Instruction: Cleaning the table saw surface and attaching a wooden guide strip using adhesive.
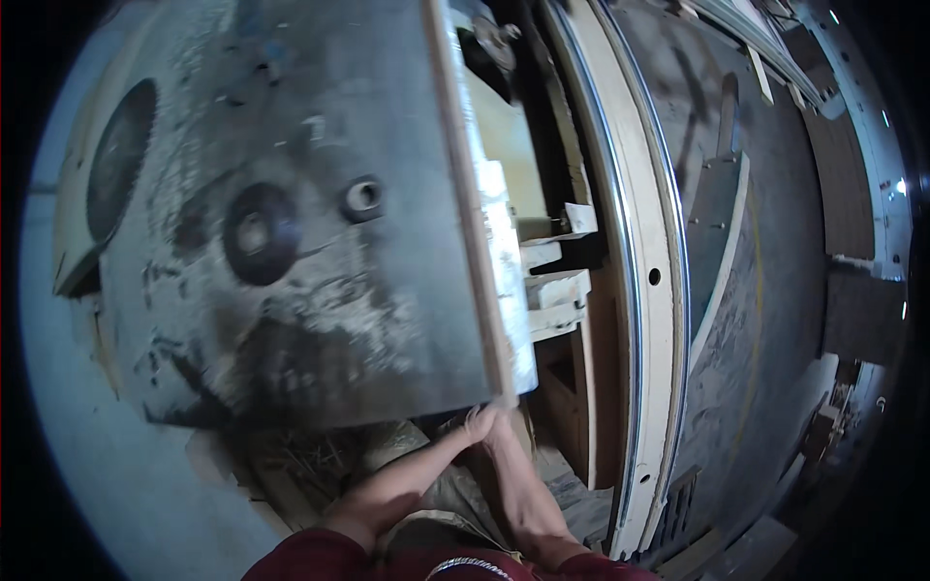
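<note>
My left hand (475, 424) and my right hand (498, 418) come together at the near right corner of a grey metal machine table (417, 320). Both look closed, fingers pressed together; what they hold, if anything, is hidden. They touch or nearly touch the near end of a narrow brown strip (473, 213) running along the table's right edge. On the dusty tabletop lie a dark round disc (276, 237) with a pale hub and a small dark ring (351, 201). A large toothed circular saw blade (121, 160) is at the table's left side.
To the right runs a long pale beam with metal rails (647, 232), beside white brackets (557, 290). Further right, a curved-edged panel (717, 213) lies by the floor. Debris (310, 455) is piled below the table's near edge. Brown boards (862, 310) stand at the far right.
</note>
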Demonstrator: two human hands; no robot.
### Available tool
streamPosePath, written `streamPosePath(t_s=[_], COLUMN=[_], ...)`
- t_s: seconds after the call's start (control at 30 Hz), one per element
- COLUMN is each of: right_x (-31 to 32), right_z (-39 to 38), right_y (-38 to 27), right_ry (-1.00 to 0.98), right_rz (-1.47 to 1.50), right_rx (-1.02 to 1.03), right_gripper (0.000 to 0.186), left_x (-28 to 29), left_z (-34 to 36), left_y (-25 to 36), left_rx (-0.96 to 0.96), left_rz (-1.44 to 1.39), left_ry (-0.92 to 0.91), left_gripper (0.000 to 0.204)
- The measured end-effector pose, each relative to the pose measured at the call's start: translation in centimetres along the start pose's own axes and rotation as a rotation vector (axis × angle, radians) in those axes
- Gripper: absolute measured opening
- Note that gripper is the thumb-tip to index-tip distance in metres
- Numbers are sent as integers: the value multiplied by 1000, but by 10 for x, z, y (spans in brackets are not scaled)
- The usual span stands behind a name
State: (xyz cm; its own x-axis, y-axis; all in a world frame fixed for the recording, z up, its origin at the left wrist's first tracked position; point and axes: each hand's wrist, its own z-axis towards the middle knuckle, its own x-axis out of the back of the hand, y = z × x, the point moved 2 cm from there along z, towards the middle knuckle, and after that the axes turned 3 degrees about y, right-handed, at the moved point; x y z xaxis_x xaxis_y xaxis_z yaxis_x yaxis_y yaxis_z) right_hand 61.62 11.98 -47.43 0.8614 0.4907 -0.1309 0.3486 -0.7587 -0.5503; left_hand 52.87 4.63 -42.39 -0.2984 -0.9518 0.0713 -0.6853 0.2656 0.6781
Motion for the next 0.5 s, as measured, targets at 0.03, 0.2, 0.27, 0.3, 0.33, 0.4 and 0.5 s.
streamPosePath(t_s=[0.03, 0.2, 0.27, 0.3, 0.33, 0.4, 0.5], right_x=[-8, -81, -76, -63, -47, -26, -77], right_z=[-14, -187, -201, -184, -173, -186, -243], right_y=[8, -115, -117, -129, -147, -190, -286], right_ry=[-23, -266, -405, -332, -255, -159, -120], right_rz=[-8, -523, -943, -1215, -1473, -1343, -993], right_rx=[-10, 250, 692, 532, 352, 1172, 1195], right_gripper=[66, 64, 61, 49, 37, 14, 6], left_x=[16, 35, 23, 37, 63, 118, 177], left_z=[-10, -103, -167, -191, -216, -238, -253], left_y=[-15, -10, 54, 78, 100, 140, 177], left_rx=[133, 475, 365, 355, 316, 204, -348], left_rz=[-109, -599, -848, -843, -731, -485, -119], left_ry=[-14, -56, -73, -83, -227, -505, -228], left_gripper=[65, 63, 63, 63, 59, 49, 28])
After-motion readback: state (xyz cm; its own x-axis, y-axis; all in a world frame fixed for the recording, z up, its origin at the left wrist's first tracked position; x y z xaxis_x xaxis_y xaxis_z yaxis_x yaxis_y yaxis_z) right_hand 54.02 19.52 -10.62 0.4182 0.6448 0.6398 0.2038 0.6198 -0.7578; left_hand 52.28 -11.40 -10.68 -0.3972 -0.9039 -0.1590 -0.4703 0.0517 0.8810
